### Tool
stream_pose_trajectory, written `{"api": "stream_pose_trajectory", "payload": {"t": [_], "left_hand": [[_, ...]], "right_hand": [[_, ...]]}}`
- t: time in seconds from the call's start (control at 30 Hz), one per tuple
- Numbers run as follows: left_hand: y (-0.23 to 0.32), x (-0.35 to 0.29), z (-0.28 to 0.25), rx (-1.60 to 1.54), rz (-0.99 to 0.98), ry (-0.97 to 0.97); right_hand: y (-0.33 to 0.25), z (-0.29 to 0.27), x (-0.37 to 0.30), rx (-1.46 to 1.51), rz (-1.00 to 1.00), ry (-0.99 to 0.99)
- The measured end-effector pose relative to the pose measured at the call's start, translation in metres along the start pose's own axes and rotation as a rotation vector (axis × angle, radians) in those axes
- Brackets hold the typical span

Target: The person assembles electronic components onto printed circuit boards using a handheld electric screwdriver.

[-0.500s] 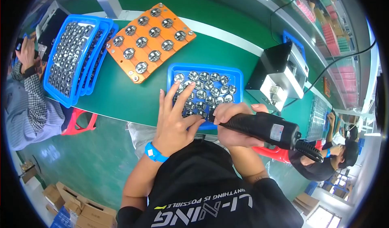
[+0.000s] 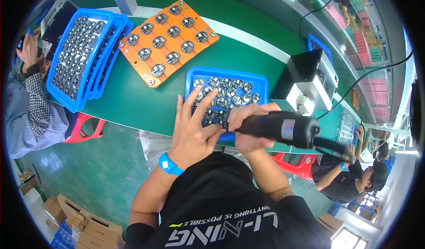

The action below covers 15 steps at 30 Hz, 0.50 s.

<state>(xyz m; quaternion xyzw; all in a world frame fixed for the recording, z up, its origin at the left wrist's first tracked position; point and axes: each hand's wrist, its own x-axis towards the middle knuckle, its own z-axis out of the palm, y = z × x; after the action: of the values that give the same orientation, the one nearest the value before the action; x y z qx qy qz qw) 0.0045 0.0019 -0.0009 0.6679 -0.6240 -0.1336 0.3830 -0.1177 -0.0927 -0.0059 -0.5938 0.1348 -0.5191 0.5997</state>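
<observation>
1. Blue-grey cloth clothes one co-worker at the far left, above a red stool.
2. At least three stacked blue trays lean at upper left; the front one is crowded with discs, too many to count surely.
3. Green tabletop shows between that stack and the left hand, down to the table's front edge.
4. One orange block sits slantwise at upper centre, carrying twelve discs in three lines of four.
5. The left hand is at centre, fingers spread over the tray's left side; thumb and index tips nearly meet beside a disc near the lower rim. Whether they pinch it, I cannot tell.
6. One single blue tray lies at centre, with about twenty small round discs in sight; the hands cover part.
7. The right hand, right of centre, is wrapped around one black tool. The tool's long axis runs nearly level, dipping slightly rightward; its narrow front points left, toward the left thumb, and its cord end is blurred.
8. One black-and-white machine stands at right, a narrow green gap separating it from the tray.
</observation>
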Motion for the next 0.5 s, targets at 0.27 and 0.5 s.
{"api": "stream_pose_trajectory", "payload": {"t": [0.27, 0.5], "left_hand": [[0.006, 0.006, 0.003, 0.024, -0.006, 0.004], [0.012, 0.004, 0.003, 0.045, -0.016, 0.003]], "right_hand": [[-0.018, -0.005, 0.008, -0.064, 0.085, 0.232], [-0.085, -0.079, 0.044, -0.202, -0.256, 0.516]]}}
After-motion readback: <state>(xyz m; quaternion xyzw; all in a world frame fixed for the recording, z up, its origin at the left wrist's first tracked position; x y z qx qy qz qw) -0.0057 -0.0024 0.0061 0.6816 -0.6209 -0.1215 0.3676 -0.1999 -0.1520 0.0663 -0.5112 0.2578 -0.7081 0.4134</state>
